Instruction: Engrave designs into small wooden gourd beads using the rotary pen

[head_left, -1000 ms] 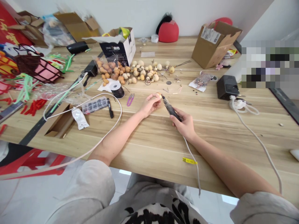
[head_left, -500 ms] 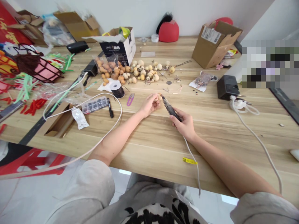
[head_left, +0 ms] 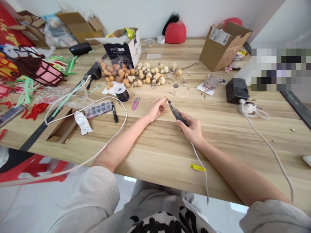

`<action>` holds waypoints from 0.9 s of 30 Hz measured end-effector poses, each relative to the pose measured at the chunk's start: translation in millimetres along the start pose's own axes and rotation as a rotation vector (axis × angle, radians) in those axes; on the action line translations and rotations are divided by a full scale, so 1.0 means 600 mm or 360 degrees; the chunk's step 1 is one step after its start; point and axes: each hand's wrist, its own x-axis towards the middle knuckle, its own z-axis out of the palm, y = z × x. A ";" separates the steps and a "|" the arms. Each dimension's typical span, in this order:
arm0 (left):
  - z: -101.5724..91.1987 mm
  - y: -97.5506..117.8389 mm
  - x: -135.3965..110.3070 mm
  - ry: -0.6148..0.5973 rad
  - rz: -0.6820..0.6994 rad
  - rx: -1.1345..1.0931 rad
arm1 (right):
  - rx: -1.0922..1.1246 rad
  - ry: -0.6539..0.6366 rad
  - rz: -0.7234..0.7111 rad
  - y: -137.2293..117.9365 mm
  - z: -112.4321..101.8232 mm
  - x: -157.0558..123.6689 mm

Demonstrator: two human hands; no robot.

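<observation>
The L hand (head_left: 156,110) was up off the bench, w/ its fingertips (head_left: 162,101) pinched together on a small thing (head_left: 166,101). The thing was mostly hidden by the fingers, so I can't tell what it was. The R hand (head_left: 191,128) was curled around a dark power pen (head_left: 177,113), gripping it like a pencil. The pen's thin tip pointed at the small thing & was just beside the L fingertips. A white cord (head_left: 195,152) ran from the pen down over the bench edge, w/ a yellow tag (head_left: 197,167) on it.

Both hands were over the wooden bench (head_left: 218,145). Near the L hand lay purple snips (head_left: 135,103), a black spool (head_left: 122,94), a black marker (head_left: 114,112) & a clear parts box (head_left: 98,109). Further up was a big pile of little dried gourds (head_left: 148,74), w/ a clear bag of orange-brown gourds (head_left: 109,66) at its left end. A black power box (head_left: 236,90) sat to the right, w/ a cardboard box (head_left: 222,48) behind it. A pink wire basket (head_left: 41,72) sat far left, among red & green bits (head_left: 29,92).
</observation>
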 end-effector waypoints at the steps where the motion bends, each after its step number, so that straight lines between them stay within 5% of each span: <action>1: 0.000 0.000 0.000 -0.0002 0.0004 0.0002 | -0.0003 0.0000 -0.0002 0.001 0.000 0.000; 20: -0.004 -0.004 0.004 -0.0050 0.0043 0.0084 | 0.0012 -0.0017 -0.0014 0.004 0.002 0.002; 27: -0.003 -0.008 -0.003 -0.0131 0.0129 0.0370 | 0.0025 -0.0021 0.0011 0.001 0.001 0.000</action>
